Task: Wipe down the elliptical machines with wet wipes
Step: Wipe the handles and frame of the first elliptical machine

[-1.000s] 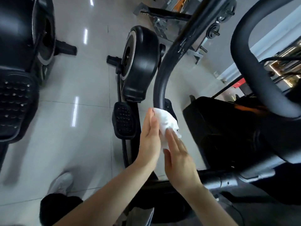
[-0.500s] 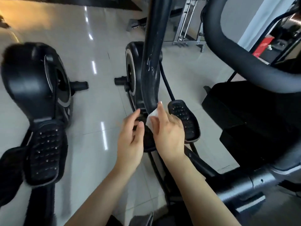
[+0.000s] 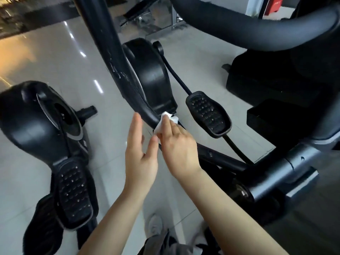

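A black curved arm bar (image 3: 114, 67) of the elliptical machine runs from the top down to the centre. My right hand (image 3: 176, 146) presses a crumpled white wet wipe (image 3: 165, 120) against the bar's lower end, fingers laid over the wipe. My left hand (image 3: 140, 153) is just left of it, fingers straight and held upright beside the bar, holding nothing. Behind the bar sits the machine's black flywheel housing (image 3: 152, 78), with a studded black pedal (image 3: 207, 113) to the right.
A second elliptical's housing (image 3: 36, 122) and pedal (image 3: 73, 192) stand at the left on the glossy tiled floor (image 3: 55, 57). A thick grey handlebar (image 3: 257, 32) arcs across the top right. A grey frame joint (image 3: 287, 173) lies at the lower right. My shoe (image 3: 155, 225) shows at the bottom.
The view has tilted and drawn closer. My right hand has slid the wipe along the lower bar, and my left hand has opened and come off the wipe.
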A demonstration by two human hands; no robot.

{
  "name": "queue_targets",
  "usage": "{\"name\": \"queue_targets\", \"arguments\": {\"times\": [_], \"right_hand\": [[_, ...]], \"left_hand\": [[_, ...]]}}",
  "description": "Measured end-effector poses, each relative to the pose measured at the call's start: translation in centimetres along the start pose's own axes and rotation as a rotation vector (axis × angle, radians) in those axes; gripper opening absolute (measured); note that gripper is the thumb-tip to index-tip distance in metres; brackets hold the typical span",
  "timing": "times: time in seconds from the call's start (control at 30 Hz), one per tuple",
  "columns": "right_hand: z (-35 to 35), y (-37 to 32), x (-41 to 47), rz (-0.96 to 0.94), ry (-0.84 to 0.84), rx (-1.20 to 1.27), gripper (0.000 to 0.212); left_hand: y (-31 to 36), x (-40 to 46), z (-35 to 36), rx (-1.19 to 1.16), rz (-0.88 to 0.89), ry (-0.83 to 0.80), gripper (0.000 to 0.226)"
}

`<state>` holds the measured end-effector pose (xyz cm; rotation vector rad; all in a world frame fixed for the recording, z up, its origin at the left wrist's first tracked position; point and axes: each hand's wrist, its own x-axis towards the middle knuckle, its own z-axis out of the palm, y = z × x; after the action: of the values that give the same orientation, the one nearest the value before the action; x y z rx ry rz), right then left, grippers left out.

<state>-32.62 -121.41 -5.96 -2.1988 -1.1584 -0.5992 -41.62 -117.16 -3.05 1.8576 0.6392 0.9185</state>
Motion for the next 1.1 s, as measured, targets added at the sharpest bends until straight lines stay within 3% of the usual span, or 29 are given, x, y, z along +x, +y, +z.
{"name": "queue_targets", "arguments": {"times": [0.17, 0.23, 0.37, 0.47, 0.6, 0.77, 0.93, 1.03, 1.1], "right_hand": [[-2.4, 4.1, -4.8, 0.025, -0.061, -0.236, 0.033], [-4.5, 6.7, -6.4, 0.025, -0.102, -0.338, 0.031], [-8.7, 10.5, -7.8, 0.051, -0.218, -0.412, 0.026], [-9.6, 10.3, -6.9, 0.068, -0.298, -0.418, 0.044], [-6.5, 7.5, -6.1, 0.054, -0.31, -0.481, 0.039], [-2.2, 2.2, -2.5, 0.043, -0.175, -0.35, 0.051], [-2.1, 1.9, -2.1, 0.003, -0.072, -0.317, 0.043], [-2.4, 2.1, -1.8, -0.035, 0.034, -0.222, 0.035], [-1.6, 0.7, -0.3, -0.019, 0.077, -0.049, 0.047]], "left_hand": [[-2.5, -1.5, 0.9, 0.788, 0.488, -0.101, 0.059], [-3.6, -1.9, 1.2, 0.968, 0.568, -0.215, 0.059], [-4.8, -1.8, 0.7, 1.096, 0.576, -0.306, 0.059], [-4.7, -1.5, 0.5, 1.078, 0.585, -0.302, 0.058], [-4.2, -1.5, 0.7, 0.911, 0.582, -0.204, 0.053], [-2.8, -0.4, -0.7, 0.821, 0.613, -0.023, 0.049], [-0.5, 1.7, -3.5, 0.734, 0.604, 0.113, 0.049], [0.8, 2.5, -4.4, 0.569, 0.465, 0.103, 0.053], [2.4, 2.8, -4.3, 0.259, 0.265, 0.104, 0.049]]}}
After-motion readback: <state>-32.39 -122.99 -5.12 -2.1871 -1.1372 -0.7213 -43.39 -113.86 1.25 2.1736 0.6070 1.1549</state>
